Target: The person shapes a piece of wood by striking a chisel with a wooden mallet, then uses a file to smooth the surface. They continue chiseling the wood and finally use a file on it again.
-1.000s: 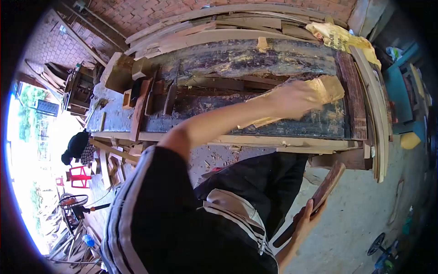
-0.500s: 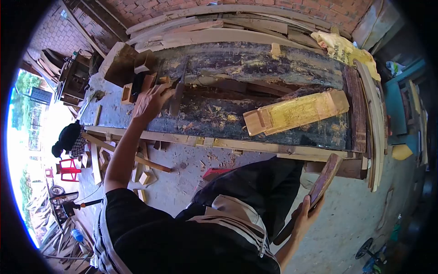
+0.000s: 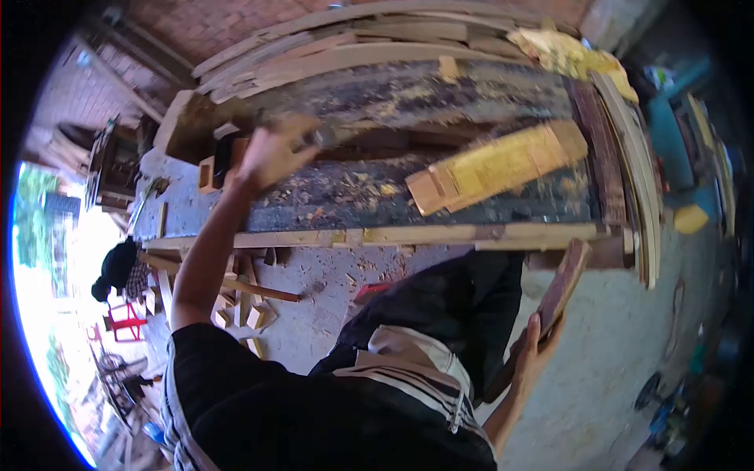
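My left hand (image 3: 279, 153) is over the left part of the dark workbench (image 3: 471, 86), blurred by motion. Its fingers are closed on a small dark tool end that I cannot make out. Low at the right, my right hand (image 3: 534, 353) grips a long reddish-brown wooden piece (image 3: 564, 286), which slants upward beside the bench's front edge. A yellowish carved wood block (image 3: 495, 169) lies tilted on the right half of the bench. Close to my left hand are a small wooden block (image 3: 207, 174) and a large brown timber block (image 3: 184, 125).
Long planks (image 3: 377, 55) lie behind the bench, and more boards (image 3: 628, 169) stand at its right end. A yellow sack (image 3: 573, 59) rests at the back right. Wood offcuts (image 3: 257, 316), shavings and a red stool (image 3: 126, 322) are on the floor.
My left hand has moved slightly up and right relative to the bench, and the dark tool below it no longer shows lying there. The whole view has shifted a little.
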`<state>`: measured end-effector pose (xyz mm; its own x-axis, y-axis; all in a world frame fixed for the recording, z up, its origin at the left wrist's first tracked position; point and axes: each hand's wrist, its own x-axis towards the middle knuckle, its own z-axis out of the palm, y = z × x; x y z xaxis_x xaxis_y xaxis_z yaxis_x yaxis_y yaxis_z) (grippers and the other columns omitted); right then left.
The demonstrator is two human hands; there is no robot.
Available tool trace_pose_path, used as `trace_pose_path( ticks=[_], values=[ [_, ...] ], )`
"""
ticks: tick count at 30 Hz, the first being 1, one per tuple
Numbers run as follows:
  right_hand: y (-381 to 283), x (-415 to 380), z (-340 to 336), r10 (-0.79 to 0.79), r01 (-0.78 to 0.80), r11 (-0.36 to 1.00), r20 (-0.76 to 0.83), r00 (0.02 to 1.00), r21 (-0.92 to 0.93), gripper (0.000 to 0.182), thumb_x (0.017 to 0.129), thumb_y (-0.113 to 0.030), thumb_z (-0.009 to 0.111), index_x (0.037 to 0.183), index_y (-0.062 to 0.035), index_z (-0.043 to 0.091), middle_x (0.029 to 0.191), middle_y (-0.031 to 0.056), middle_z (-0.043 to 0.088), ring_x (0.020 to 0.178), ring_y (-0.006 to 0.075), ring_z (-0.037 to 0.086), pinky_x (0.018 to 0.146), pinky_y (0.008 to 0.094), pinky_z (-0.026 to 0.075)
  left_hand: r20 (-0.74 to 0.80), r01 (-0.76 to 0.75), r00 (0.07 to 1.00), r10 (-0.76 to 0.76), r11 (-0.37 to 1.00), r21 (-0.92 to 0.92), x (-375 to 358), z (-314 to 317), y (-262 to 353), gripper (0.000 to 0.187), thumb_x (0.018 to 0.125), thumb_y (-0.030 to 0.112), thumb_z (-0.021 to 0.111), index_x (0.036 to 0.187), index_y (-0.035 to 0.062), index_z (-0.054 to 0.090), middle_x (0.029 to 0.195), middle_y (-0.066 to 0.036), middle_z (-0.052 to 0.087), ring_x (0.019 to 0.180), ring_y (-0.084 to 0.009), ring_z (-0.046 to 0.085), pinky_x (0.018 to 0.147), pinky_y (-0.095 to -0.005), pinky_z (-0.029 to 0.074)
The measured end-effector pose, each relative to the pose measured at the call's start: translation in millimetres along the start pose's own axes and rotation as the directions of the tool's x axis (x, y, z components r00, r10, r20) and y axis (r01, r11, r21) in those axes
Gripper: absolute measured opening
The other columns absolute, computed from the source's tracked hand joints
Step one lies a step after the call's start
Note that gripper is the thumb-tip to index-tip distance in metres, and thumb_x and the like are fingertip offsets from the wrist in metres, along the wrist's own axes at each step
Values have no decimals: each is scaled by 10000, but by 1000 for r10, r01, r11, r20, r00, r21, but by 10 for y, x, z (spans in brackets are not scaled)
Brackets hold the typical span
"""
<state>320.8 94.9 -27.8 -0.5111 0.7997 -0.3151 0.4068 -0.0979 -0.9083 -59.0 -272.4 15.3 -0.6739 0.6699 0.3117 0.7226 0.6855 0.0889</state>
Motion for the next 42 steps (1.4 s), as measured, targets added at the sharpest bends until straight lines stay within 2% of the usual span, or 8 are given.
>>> trace_pose_path(
  ticks=[3, 5, 11, 14, 20, 26, 28, 42],
  values=[
    [16, -8, 10, -40, 42, 998, -37, 998, 40, 614, 949, -311, 672, 1465, -103, 411, 796, -10, 527, 553, 61, 438, 452, 234, 346, -74, 322, 940, -333, 938, -126, 427, -333, 371, 315, 855, 253, 757, 1011, -7, 669, 881, -114, 704, 751, -223, 651, 665, -351, 499],
    [7, -19, -5, 10, -10, 1000, -77, 997, 1, 584, 953, -284, 664, 1457, -108, 427, 844, 11, 553, 562, 72, 462, 462, 240, 390, -280, 16, 905, -320, 683, -730, 748, -505, 888, 282, 856, 245, 758, 919, -12, 662, 810, -71, 674, 704, -147, 614, 632, -318, 486],
    [84, -69, -82, -40, 44, 998, -93, 995, 36, 599, 950, -281, 668, 1466, -105, 420, 927, 33, 579, 568, 84, 493, 465, 248, 422, -378, -490, 754, -537, -77, -868, 1456, 40, 1819, 121, 829, 49, 660, 851, -6, 555, 818, -111, 590, 680, -241, 679, 782, -511, 649],
    [146, -87, -164, -49, 50, 999, -118, 992, 0, 612, 951, -281, 668, 1476, -100, 411, 935, 35, 585, 574, 89, 502, 468, 250, 426, -358, -435, 779, -515, -31, -900, 1601, 191, 2224, 94, 845, 19, 636, 870, 25, 545, 755, -145, 637, 606, -218, 624, 677, -518, 634],
    [273, -79, -271, -41, 38, 999, -91, 995, -30, 657, 956, -291, 670, 1488, -27, 390, 1418, 186, 507, 1321, 277, 468, 1116, 393, 340, -303, -408, 801, -516, -99, -908, 1872, 502, 2395, 136, 897, 64, 691, 847, 41, 567, 589, -65, 542, 469, -160, 508, 460, -337, 455],
    [147, -55, -250, 134, -132, 991, -74, 988, 31, 628, 956, -268, 672, 1477, -40, 404, 1285, 155, 574, 1081, 242, 595, 933, 351, 481, -202, -159, 952, -230, 192, -968, 1886, 659, 2440, 224, 850, 209, 797, 869, 45, 646, 650, -50, 635, 510, -120, 599, 478, -275, 503],
    [503, 82, -261, -207, 196, 976, -116, 972, -99, 658, 944, -342, 679, 1481, -83, 400, 931, 62, 592, 545, 100, 503, 456, 255, 420, -134, -88, 983, -123, 321, -943, 1891, 683, 2439, 292, 823, 266, 840, 906, 42, 673, 683, -37, 667, 541, -97, 621, 504, -253, 515],
    [78, -16, -65, -56, 57, 998, -55, 997, 15, 683, 947, -300, 693, 1499, -61, 370, 1034, 84, 603, 581, 94, 508, 463, 242, 410, -122, -99, 959, -257, 101, -990, 1957, 745, 2351, 429, 889, 432, 756, 855, 30, 610, 653, -8, 610, 630, -97, 646, 579, -251, 538]
  ],
)
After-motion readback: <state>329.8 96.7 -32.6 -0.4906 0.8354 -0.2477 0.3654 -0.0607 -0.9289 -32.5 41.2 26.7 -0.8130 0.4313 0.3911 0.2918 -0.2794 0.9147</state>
